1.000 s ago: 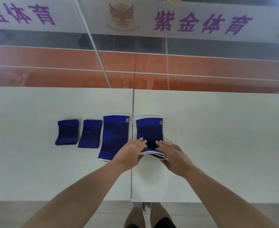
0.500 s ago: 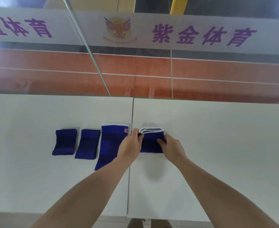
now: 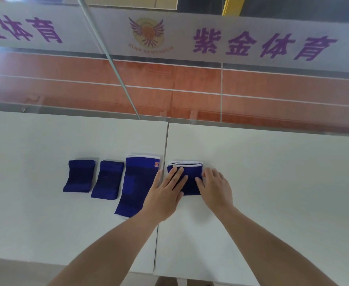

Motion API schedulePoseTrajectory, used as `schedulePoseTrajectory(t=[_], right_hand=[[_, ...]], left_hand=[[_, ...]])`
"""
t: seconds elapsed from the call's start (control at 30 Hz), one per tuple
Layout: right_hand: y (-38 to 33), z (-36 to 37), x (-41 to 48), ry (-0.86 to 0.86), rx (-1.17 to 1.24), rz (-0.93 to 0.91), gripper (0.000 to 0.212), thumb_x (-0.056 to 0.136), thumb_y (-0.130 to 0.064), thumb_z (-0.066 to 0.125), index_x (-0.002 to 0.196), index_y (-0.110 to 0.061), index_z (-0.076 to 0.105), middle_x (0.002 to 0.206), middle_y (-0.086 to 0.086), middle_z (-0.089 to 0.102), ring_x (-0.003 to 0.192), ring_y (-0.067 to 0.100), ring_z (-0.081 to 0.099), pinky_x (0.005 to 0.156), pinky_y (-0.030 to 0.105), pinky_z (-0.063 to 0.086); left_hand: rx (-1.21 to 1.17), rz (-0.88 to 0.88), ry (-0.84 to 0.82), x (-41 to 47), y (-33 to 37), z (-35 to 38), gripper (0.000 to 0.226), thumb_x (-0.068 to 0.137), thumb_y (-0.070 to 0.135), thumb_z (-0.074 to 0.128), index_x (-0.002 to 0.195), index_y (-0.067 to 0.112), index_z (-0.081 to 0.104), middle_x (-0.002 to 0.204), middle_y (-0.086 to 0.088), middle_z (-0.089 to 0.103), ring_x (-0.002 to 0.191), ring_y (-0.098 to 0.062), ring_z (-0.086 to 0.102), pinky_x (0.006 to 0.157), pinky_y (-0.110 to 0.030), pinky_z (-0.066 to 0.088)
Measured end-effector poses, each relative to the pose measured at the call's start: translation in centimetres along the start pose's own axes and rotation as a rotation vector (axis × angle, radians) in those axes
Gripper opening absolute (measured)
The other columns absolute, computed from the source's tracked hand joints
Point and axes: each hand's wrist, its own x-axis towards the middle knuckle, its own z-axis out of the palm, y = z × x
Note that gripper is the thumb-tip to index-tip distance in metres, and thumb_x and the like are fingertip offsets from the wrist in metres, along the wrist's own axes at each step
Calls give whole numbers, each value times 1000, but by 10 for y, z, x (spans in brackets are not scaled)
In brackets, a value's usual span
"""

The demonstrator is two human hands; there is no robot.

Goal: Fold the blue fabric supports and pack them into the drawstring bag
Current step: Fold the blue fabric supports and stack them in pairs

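Observation:
Several blue fabric supports lie in a row on the white table point(image 3: 272, 182). The rightmost support point(image 3: 191, 175) is folded in half, its white hems stacked at the far edge. My left hand point(image 3: 165, 193) presses flat on its left part with straight fingers. My right hand point(image 3: 215, 187) rests on its right edge, fingers flat. Left of my hands lies a long unfolded support point(image 3: 136, 182) with a red logo. Further left sit two small folded supports point(image 3: 107, 180) point(image 3: 79, 176). No drawstring bag is in view.
A seam point(image 3: 164, 145) between two white tabletops runs between the long support and the folded one. A glass panel with purple lettering point(image 3: 252, 44) stands right behind the table's far edge. The floor shows below the near edge.
Both hands folded the rightmost support's near end over to its far end. Since then the fingers have flattened out on top of the folded piece.

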Motion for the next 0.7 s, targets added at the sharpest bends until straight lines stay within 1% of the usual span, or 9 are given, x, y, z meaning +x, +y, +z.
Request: schedulePoseTrajectory(t=[0.13, 0.2, 0.23, 0.3, 0.33, 0.4, 0.43, 0.57, 0.7], right_hand=[[-2, -6, -11, -34, 18, -21, 12, 94, -23, 53, 85, -17, 49, 83, 0, 62, 76, 23, 56, 69, 37, 48], [-5, -13, -17, -76, 20, -13, 15, 93, -21, 53, 81, -17, 46, 78, -1, 59, 72, 24, 55, 65, 36, 45], [-7, -17, -20, -95, 20, -10, 17, 92, -21, 53, 79, -17, 45, 75, -1, 58, 69, 24, 54, 61, 35, 42], [-18, -27, -25, -142, 3, -22, 21, 93, -23, 52, 76, -19, 41, 72, -3, 54, 65, 25, 52, 57, 34, 39], [-21, -29, -25, -184, -16, -15, 23, 95, -26, 50, 76, -19, 40, 71, -2, 53, 65, 26, 51, 56, 35, 40], [-39, -37, -28, -292, -54, -24, 26, 100, -31, 41, 77, -20, 39, 71, -2, 52, 66, 27, 51, 58, 34, 39], [-50, -41, -32, -337, -55, -32, 27, 101, -32, 37, 78, -20, 40, 71, -2, 52, 67, 26, 51, 59, 34, 38], [-89, -36, -47, -422, 11, -70, 22, 99, -30, 33, 85, -21, 47, 81, -3, 59, 74, 22, 57, 69, 40, 50], [-123, -11, -60, -392, -160, -191, 27, 98, -23, 40, 118, -19, 58, 116, -1, 59, 106, 23, 57, 89, 36, 48]], left_hand=[[51, -14, -64, 3, 3, -9, 58, 106, 43, 16, 159, 26, 0, 167, -3, -12, 153, -22, -16, 121, -55, -6], [3, 14, -37, 0, 2, -21, 55, 106, 40, 21, 158, 24, 17, 167, -7, 3, 154, -23, -1, 122, -54, 0], [-40, 31, 9, -5, 2, -28, 51, 105, 37, 27, 154, 22, 31, 165, -8, 21, 153, -24, 14, 123, -53, 8], [-95, 51, 112, -21, -3, -42, 37, 103, 31, 41, 136, 20, 54, 136, -1, 59, 133, -20, 48, 121, -47, 22], [-107, 60, 145, -28, -6, -44, 29, 100, 27, 49, 127, 20, 59, 116, 3, 67, 115, -17, 59, 120, -46, 27], [-99, 39, 115, -54, -20, -55, 29, 89, 17, 68, 118, 19, 60, 85, 6, 66, 86, -15, 62, 117, -45, 34], [-80, 27, 74, -67, -28, -59, 37, 82, 13, 74, 116, 18, 60, 79, 6, 64, 80, -15, 61, 116, -44, 35], [-31, 14, -3, -106, -66, -59, 52, 74, 11, 82, 121, 21, 63, 82, 5, 67, 83, -15, 63, 109, -39, 42], [20, 119, -67, -125, -107, -45, 49, 89, 16, 68, 135, 21, 53, 116, -1, 64, 110, -23, 59, 107, -38, 43]])
